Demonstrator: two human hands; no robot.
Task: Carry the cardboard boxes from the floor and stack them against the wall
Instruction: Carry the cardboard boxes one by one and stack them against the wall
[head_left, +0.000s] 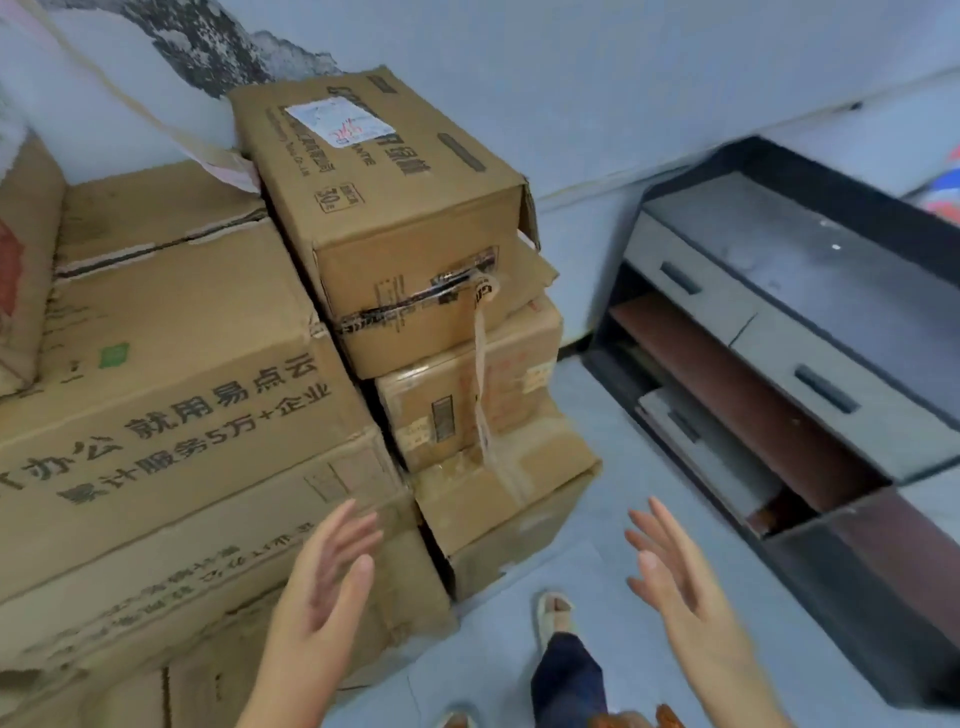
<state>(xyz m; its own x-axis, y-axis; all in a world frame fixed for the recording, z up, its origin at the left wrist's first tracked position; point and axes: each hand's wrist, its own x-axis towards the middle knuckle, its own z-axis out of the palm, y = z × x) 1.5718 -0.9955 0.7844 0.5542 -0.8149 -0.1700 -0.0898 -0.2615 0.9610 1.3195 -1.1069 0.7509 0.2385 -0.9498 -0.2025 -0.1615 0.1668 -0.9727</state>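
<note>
Head view | left grip (324, 582) and right grip (670, 571) spread, empty | top box (395, 208) ahead sits stacked | next: fetch another from floor (587, 519)

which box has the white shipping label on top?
The top box of the narrow right-hand stack, tilted against the wall. Its upper face carries a white label with red marks, and loose tape hangs down its front; the others show none.

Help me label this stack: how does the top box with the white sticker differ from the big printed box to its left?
The top box is smaller and sits higher, skewed, overhanging the boxes under it; the big printed box lies lower and flat. The top box carries a white label and dangling torn tape; the big one shows large dark lettering and a green mark. Both are worn brown cardboard.
</note>
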